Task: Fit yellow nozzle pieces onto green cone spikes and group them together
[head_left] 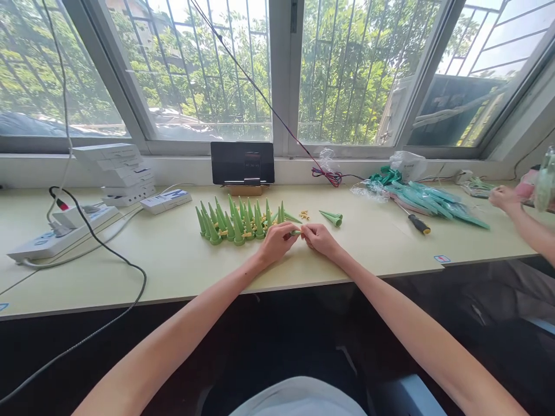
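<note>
My left hand (pixel 276 241) and my right hand (pixel 319 238) meet over the pale table (pixel 173 260), fingers pinched together on one small green cone spike (pixel 295 232) held between them. Just behind my left hand stand several upright green cone spikes (pixel 234 222) with small yellow parts among them. A couple of green cones (pixel 332 217) lie on their sides behind my right hand, and a few small yellow pieces (pixel 304 215) lie between the two groups.
A dark tablet (pixel 242 163) leans against the window sill. White boxes (pixel 117 172) and a power strip (pixel 56 234) with cables sit at left. A screwdriver (pixel 416 222) and teal bags (pixel 429 199) lie at right, where another person's hand (pixel 503 197) works.
</note>
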Motion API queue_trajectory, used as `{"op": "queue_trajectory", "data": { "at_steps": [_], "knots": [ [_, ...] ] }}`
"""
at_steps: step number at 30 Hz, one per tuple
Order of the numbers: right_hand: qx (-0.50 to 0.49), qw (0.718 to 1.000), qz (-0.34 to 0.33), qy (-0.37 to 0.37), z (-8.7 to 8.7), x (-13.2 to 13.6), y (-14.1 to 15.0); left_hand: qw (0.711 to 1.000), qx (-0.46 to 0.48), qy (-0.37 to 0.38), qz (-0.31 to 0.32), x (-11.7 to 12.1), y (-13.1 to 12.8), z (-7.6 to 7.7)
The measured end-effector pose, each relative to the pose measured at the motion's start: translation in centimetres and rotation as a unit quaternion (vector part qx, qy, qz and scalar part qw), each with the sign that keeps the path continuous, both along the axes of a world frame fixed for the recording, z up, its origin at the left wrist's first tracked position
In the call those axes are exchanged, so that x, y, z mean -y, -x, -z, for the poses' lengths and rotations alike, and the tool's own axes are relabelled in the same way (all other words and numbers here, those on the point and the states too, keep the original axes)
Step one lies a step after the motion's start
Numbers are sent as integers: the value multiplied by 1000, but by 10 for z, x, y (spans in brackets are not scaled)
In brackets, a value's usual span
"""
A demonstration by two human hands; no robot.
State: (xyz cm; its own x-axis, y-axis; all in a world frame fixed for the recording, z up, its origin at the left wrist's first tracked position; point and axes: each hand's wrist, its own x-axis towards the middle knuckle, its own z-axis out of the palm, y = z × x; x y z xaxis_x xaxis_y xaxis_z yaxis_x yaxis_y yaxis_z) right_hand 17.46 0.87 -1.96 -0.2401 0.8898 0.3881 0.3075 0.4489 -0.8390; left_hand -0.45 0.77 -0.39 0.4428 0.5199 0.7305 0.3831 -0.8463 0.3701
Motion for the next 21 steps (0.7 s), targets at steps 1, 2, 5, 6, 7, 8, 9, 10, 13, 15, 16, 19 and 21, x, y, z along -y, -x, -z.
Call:
{"op": "queue_trajectory", "data": {
  "at_steps": [1,2,5,6,7,8,9,10,13,15,16,19,21],
  "knots": [
    [-1,1000,1,2,0,0,0,1000,3,3,-1,0,0,0],
    [-1,1000,2,3,0,0,1,1000,5,8,-4,0,0,0],
    [3,1000,5,5,0,1,1,999,14,27,-13,0,0,-1],
    [4,1000,6,4,0,1,2,999,17,34,-16,1,0,-1],
    [6,1000,5,2,1,1,2,999,19,40,-18,1,0,-1],
    [7,1000,4,0,1,1,2,999,18,45,-20,1,0,-2],
    [8,1000,1,-3,0,1,2,998,16,48,-23,2,0,-2],
    [8,1000,-1,-4,0,2,2,998,14,49,-25,2,0,-2],
    [9,1000,-9,-3,0,2,2,999,11,40,-25,2,1,-2],
    [9,1000,-14,-1,-1,3,1,999,11,26,-20,1,1,-1],
    [7,1000,-16,0,-1,4,1,1000,10,18,-18,1,1,0],
    [-2,1000,-25,1,-1,4,1,1000,7,2,-16,0,2,2],
    [-7,1000,-27,3,-1,4,2,1000,5,-4,-18,-1,2,3]
  ]
}}
